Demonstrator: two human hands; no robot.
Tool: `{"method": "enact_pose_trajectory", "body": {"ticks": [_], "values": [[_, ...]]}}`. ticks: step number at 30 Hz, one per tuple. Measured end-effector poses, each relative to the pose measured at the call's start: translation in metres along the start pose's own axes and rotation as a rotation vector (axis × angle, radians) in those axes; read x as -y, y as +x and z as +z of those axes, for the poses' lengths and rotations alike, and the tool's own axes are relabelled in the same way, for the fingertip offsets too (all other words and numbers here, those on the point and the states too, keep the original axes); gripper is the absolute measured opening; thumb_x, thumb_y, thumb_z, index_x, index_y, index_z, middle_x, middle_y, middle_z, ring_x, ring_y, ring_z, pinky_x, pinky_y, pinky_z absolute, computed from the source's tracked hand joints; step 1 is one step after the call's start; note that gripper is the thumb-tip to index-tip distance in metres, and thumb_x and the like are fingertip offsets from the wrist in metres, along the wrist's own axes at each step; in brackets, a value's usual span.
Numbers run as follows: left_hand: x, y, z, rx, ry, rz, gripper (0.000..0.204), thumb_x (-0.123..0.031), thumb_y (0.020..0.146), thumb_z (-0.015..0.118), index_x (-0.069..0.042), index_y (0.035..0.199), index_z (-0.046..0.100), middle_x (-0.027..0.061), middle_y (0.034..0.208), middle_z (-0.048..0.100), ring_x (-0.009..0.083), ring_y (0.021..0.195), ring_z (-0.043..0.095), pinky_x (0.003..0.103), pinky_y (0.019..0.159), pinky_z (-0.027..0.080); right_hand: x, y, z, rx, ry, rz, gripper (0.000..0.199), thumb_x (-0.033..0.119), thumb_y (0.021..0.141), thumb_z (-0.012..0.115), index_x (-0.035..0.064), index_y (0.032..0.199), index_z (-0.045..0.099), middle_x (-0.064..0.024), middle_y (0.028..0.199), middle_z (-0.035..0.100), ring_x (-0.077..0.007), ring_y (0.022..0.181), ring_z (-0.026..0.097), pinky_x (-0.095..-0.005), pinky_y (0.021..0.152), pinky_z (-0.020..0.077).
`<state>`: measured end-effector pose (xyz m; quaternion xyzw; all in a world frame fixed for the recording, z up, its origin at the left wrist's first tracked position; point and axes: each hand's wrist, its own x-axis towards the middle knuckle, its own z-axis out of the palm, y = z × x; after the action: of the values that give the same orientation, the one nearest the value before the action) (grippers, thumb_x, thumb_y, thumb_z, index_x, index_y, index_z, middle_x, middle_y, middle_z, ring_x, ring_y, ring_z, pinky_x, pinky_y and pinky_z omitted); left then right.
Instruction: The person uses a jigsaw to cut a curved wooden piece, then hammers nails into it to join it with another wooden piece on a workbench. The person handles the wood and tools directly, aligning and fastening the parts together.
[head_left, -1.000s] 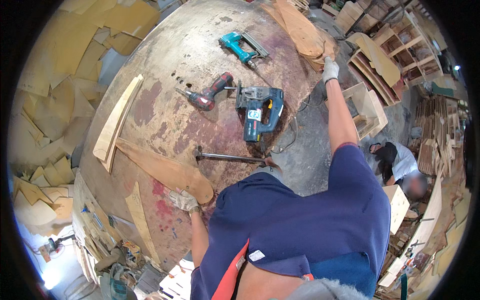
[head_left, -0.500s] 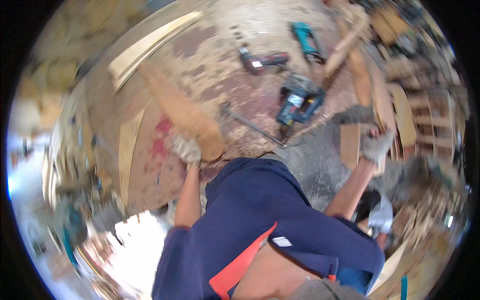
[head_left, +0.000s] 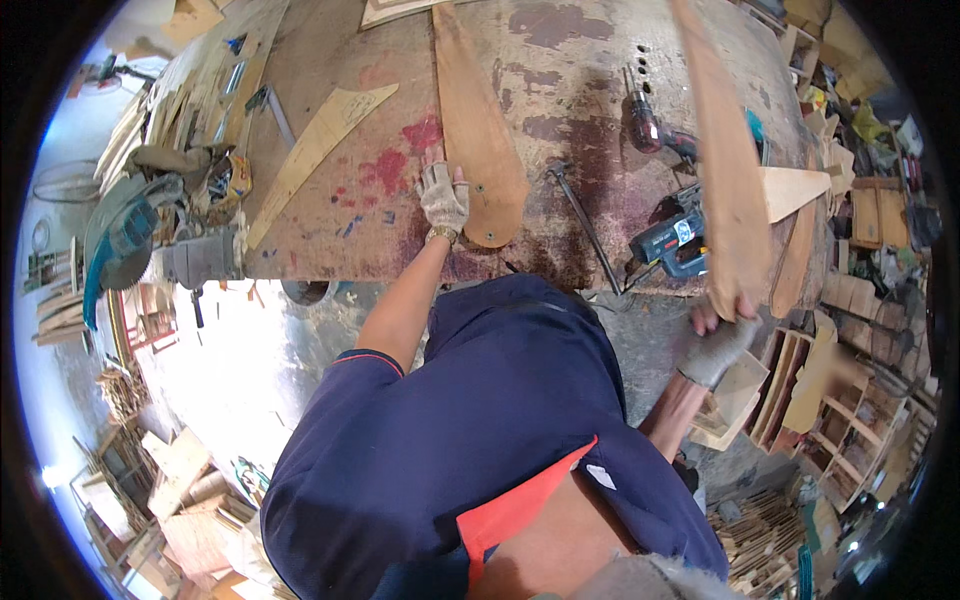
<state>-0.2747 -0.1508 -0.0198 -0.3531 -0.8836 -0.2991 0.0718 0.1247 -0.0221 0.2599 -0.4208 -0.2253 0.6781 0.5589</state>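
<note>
On the worn worktable lies a long, tapered wooden board (head_left: pixel 478 130) with a rounded near end and two dark spots like screw heads. My left hand (head_left: pixel 444 196), in a fingertip-free work glove, rests open against that board's left edge with its fingers spread. My right hand (head_left: pixel 720 340), gloved too, grips the lower end of a second long wooden board (head_left: pixel 728 180). This board is raised over the table's right side and hides part of the tools behind it. Left of my left hand is a thin pointed wooden piece (head_left: pixel 325 150).
A hammer (head_left: pixel 585 228), a drill (head_left: pixel 645 125) and a blue power tool (head_left: pixel 675 245) lie on the worktable (head_left: pixel 330 235). A circular-bladed saw (head_left: pixel 125 250) stands at the left. Wooden frames (head_left: pixel 850 430) and stacked boards are at the right, with wood scraps (head_left: pixel 200 520) lower left.
My right hand has lifted a long board from the pieces at the right and brought it over the table. My left hand remains beside the tapered board. The view has turned.
</note>
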Motion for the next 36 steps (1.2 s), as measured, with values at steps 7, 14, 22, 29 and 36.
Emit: {"method": "enact_pose_trajectory", "body": {"ticks": [7, 14, 22, 29, 36], "values": [[0.011, 0.010, -0.012, 0.049, -0.639, -0.305, 0.061, -0.034, 0.108, 0.048, -0.004, 0.159, 0.036, 0.0232, 0.163, 0.039, 0.0395, 0.151, 0.037, 0.047, 0.123, 0.030, -0.120, 0.024, 0.059, 0.450, -0.115, 0.420, 0.033, 0.021, 0.093, 0.067, 0.0077, 0.120, 0.054, -0.0014, 0.090, 0.061, -0.0078, 0.050, 0.041, -0.0243, 0.043, 0.0368], [-0.036, -0.011, -0.060, 0.131, -1.046, -0.471, 0.061, -0.042, 0.107, 0.054, -0.003, 0.154, 0.046, 0.0175, 0.149, 0.055, 0.0257, 0.138, 0.051, 0.039, 0.114, 0.040, -0.228, 0.007, 0.052, 0.541, -0.420, 0.784, 0.023, 0.024, 0.097, 0.072, 0.0068, 0.105, 0.059, -0.0004, 0.083, 0.058, -0.0093, 0.053, 0.043, -0.0277, 0.049, 0.0420], [-0.070, -0.009, -0.080, 0.241, -1.393, -0.752, 0.039, -0.016, 0.101, 0.064, -0.003, 0.137, 0.058, 0.0059, 0.125, 0.067, 0.0167, 0.110, 0.064, 0.034, 0.094, 0.053, -0.244, 0.002, 0.044, 0.651, -0.690, 1.062, 0.035, 0.043, 0.101, 0.068, 0.0091, 0.097, 0.059, 0.0020, 0.066, 0.050, -0.0104, 0.052, 0.047, -0.0291, 0.048, 0.0427], [-0.087, 0.015, -0.125, 0.262, -0.507, -0.448, 0.036, -0.026, 0.097, 0.065, 0.003, 0.118, 0.060, 0.0187, 0.093, 0.070, 0.0313, 0.084, 0.070, 0.044, 0.078, 0.055, -0.223, 0.013, 0.024, 0.626, -0.818, 0.898, 0.047, 0.050, 0.105, 0.058, 0.0036, 0.114, 0.064, 0.0032, 0.066, 0.048, -0.0122, 0.054, 0.049, -0.0311, 0.050, 0.0428], [-0.085, -0.003, -0.076, 0.211, -0.192, 0.038, 0.077, -0.047, 0.095, 0.065, 0.005, 0.148, 0.045, 0.0327, 0.147, 0.050, 0.0500, 0.142, 0.043, 0.054, 0.120, 0.033, -0.213, 0.038, 0.017, 0.562, -1.017, 0.473, 0.042, 0.042, 0.106, 0.058, 0.0029, 0.119, 0.065, -0.0001, 0.069, 0.053, -0.0154, 0.058, 0.056, -0.0343, 0.055, 0.0486]]}}
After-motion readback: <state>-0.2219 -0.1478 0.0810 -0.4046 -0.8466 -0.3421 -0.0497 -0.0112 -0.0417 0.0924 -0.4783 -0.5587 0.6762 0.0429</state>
